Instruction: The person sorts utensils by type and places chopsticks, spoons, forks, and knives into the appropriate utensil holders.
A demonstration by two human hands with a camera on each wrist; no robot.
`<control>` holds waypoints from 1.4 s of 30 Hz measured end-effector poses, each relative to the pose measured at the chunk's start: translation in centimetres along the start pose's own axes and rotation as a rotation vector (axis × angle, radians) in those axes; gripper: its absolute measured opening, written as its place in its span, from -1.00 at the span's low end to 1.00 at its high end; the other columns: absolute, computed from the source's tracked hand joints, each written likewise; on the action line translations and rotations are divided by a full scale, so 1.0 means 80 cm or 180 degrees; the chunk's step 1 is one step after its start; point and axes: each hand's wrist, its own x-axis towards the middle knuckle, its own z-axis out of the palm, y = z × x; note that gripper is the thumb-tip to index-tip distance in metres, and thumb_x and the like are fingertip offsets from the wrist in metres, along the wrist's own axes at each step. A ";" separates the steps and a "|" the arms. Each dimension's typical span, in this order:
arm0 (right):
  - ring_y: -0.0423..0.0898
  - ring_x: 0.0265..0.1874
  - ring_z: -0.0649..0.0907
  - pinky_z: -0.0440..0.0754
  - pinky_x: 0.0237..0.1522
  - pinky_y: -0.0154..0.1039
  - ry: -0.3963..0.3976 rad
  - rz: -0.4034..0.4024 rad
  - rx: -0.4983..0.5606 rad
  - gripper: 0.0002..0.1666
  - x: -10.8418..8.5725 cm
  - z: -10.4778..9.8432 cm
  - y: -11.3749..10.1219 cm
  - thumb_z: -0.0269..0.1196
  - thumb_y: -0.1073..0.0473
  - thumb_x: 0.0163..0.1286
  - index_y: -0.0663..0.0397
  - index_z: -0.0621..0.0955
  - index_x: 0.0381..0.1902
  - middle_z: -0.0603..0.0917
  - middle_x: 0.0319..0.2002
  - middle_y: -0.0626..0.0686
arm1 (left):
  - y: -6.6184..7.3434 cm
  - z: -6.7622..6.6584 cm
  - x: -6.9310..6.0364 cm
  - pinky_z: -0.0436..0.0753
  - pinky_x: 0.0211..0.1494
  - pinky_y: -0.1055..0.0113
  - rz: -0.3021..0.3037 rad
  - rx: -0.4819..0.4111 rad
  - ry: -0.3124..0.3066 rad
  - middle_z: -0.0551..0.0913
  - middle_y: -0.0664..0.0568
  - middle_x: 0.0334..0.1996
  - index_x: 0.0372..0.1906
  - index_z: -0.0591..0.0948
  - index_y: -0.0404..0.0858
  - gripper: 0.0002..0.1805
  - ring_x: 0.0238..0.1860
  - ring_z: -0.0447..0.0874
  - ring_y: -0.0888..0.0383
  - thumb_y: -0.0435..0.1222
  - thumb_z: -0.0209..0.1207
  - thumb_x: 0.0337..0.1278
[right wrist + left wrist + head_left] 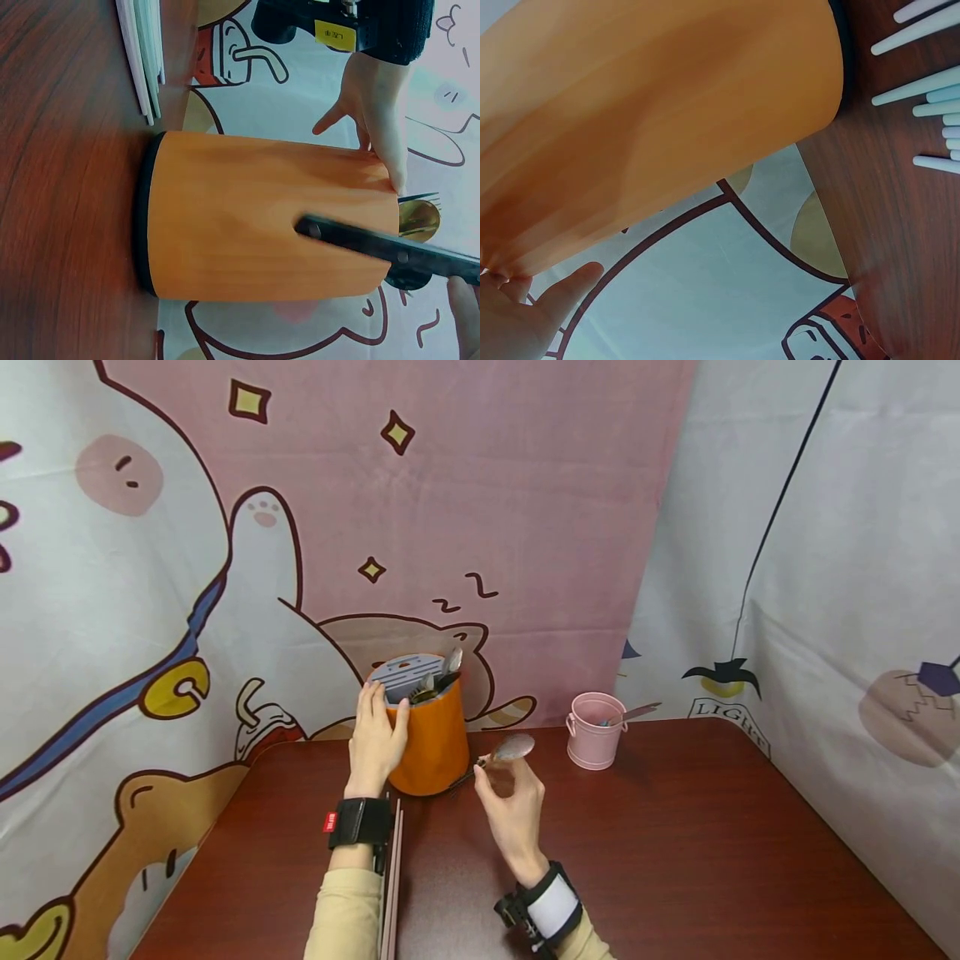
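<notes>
An orange utensil holder [427,747] stands at the back of the table, with a grey slotted section and several pieces of cutlery [418,220] in its top. Against its left side and upper rim rests my left hand [377,739], fingers fairly straight and spread. My right hand [513,810] pinches a spoon [513,747] between thumb and fingers, just right of the holder. The spoon's dark riveted handle [352,237] points down and left, passing before the orange wall in the right wrist view. Most of my right hand is outside that view.
A pink bucket [592,735] with small handles stands to the right, a utensil [641,711] leaning out of it. Several pale chopsticks [393,877] lie on the dark red table [675,860] beside my left forearm. A printed cloth [480,510] hangs behind the table.
</notes>
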 end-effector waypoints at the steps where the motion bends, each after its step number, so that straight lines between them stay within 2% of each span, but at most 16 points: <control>1: -0.12 -0.44 0.68 0.66 -0.39 -0.38 0.0014 0.0014 0.0073 -0.81 0.000 0.000 -0.005 0.35 0.50 0.05 0.35 0.60 -0.33 0.70 -0.41 0.23 | 0.000 0.000 0.000 0.46 0.20 -0.18 0.0002 0.0000 0.0001 0.07 -0.07 0.48 0.43 0.14 -0.29 -0.25 0.54 -0.10 0.05 0.16 -0.28 0.40; 4: -0.19 -0.40 0.66 0.60 -0.33 -0.51 0.0033 0.0037 0.0537 -0.81 0.001 -0.001 -0.013 0.31 0.56 0.05 0.44 0.57 -0.33 0.66 -0.38 0.32 | 0.000 0.001 0.001 0.44 0.24 -0.16 0.0011 -0.0004 0.0014 0.08 -0.07 0.48 0.43 0.15 -0.29 -0.26 0.54 -0.10 0.06 0.15 -0.27 0.40; 8: -0.18 -0.29 0.64 0.58 -0.26 -0.52 0.0071 0.0066 0.0997 -0.80 -0.003 0.003 -0.002 0.27 0.59 0.09 0.47 0.55 -0.28 0.62 -0.31 0.38 | -0.001 0.001 0.000 0.44 0.24 -0.16 0.0018 -0.0014 0.0011 0.07 -0.08 0.48 0.43 0.15 -0.29 -0.27 0.54 -0.11 0.06 0.15 -0.27 0.40; 11: -0.24 -0.21 0.64 0.60 -0.17 -0.49 0.0125 0.0091 0.0972 -0.76 -0.005 0.006 0.010 0.28 0.53 0.13 0.39 0.58 -0.19 0.63 -0.25 0.33 | -0.002 0.002 0.000 0.45 0.22 -0.16 0.0018 -0.0010 0.0008 0.07 -0.08 0.48 0.43 0.14 -0.28 -0.26 0.54 -0.11 0.05 0.15 -0.27 0.41; 15: -0.24 -0.15 0.65 0.62 -0.07 -0.44 0.0219 0.0039 0.1134 -0.76 -0.002 0.011 0.016 0.25 0.55 0.15 0.43 0.51 -0.20 0.58 -0.19 0.37 | -0.001 0.001 0.001 0.43 0.24 -0.16 0.0015 0.0006 0.0003 0.06 -0.08 0.49 0.44 0.14 -0.27 -0.25 0.54 -0.11 0.05 0.17 -0.29 0.40; 18: -0.21 -0.12 0.65 0.62 -0.03 -0.41 0.0278 -0.0080 0.1298 -0.77 0.008 0.015 0.015 0.21 0.58 0.16 0.50 0.43 -0.23 0.53 -0.18 0.39 | -0.001 0.001 0.002 0.41 0.26 -0.17 0.0017 0.0007 -0.0003 0.06 -0.08 0.49 0.44 0.14 -0.27 -0.25 0.54 -0.11 0.04 0.17 -0.29 0.40; 23: -0.20 -0.13 0.64 0.61 -0.04 -0.44 0.0287 -0.0262 0.1311 -0.79 0.035 0.028 0.012 0.23 0.53 0.18 0.50 0.44 -0.25 0.53 -0.18 0.41 | -0.002 0.002 0.001 0.41 0.28 -0.14 0.0026 0.0004 0.0006 0.07 -0.08 0.49 0.43 0.15 -0.29 -0.25 0.54 -0.10 0.04 0.16 -0.28 0.40; 29: -0.16 -0.22 0.66 0.62 -0.19 -0.49 0.0202 -0.0335 0.1044 -0.84 0.068 0.042 0.015 0.27 0.48 0.18 0.43 0.52 -0.29 0.62 -0.22 0.33 | -0.003 0.003 -0.001 0.39 0.30 -0.13 0.0001 0.0007 -0.0033 0.05 -0.08 0.49 0.44 0.13 -0.30 -0.23 0.54 -0.12 0.03 0.18 -0.30 0.40; 32: -0.11 -0.34 0.68 0.63 -0.32 -0.49 0.0093 -0.0316 0.0781 -0.84 0.082 0.049 0.020 0.29 0.37 0.22 0.36 0.58 -0.26 0.66 -0.27 0.26 | -0.003 0.004 -0.001 0.40 0.29 -0.13 -0.0006 0.0023 -0.0032 0.06 -0.08 0.49 0.43 0.13 -0.30 -0.23 0.54 -0.12 0.04 0.18 -0.31 0.40; 36: -0.09 -0.56 0.65 0.59 -0.51 -0.47 -0.0176 -0.0251 0.0147 -0.83 0.100 0.059 0.027 0.30 0.25 0.25 0.21 0.60 -0.23 0.70 -0.37 0.14 | -0.003 0.004 0.000 0.41 0.28 -0.14 -0.0002 0.0030 0.0003 0.07 -0.08 0.49 0.43 0.15 -0.30 -0.23 0.54 -0.11 0.05 0.18 -0.31 0.39; 39: -0.12 -0.54 0.65 0.60 -0.46 -0.40 -0.0454 -0.0249 -0.0279 -0.86 0.111 0.068 0.028 0.28 0.21 0.28 0.17 0.61 -0.25 0.70 -0.39 0.09 | -0.003 0.004 0.000 0.42 0.27 -0.14 -0.0001 0.0037 0.0024 0.08 -0.07 0.48 0.42 0.15 -0.30 -0.24 0.54 -0.11 0.05 0.18 -0.31 0.40; 42: -0.11 -0.38 0.68 0.64 -0.29 -0.30 -0.0696 -0.0256 -0.0582 -0.86 0.119 0.075 0.030 0.25 0.17 0.31 0.15 0.61 -0.29 0.69 -0.36 0.07 | -0.003 0.005 0.000 0.42 0.26 -0.14 -0.0007 0.0049 0.0021 0.07 -0.08 0.49 0.43 0.15 -0.30 -0.24 0.54 -0.11 0.05 0.17 -0.30 0.40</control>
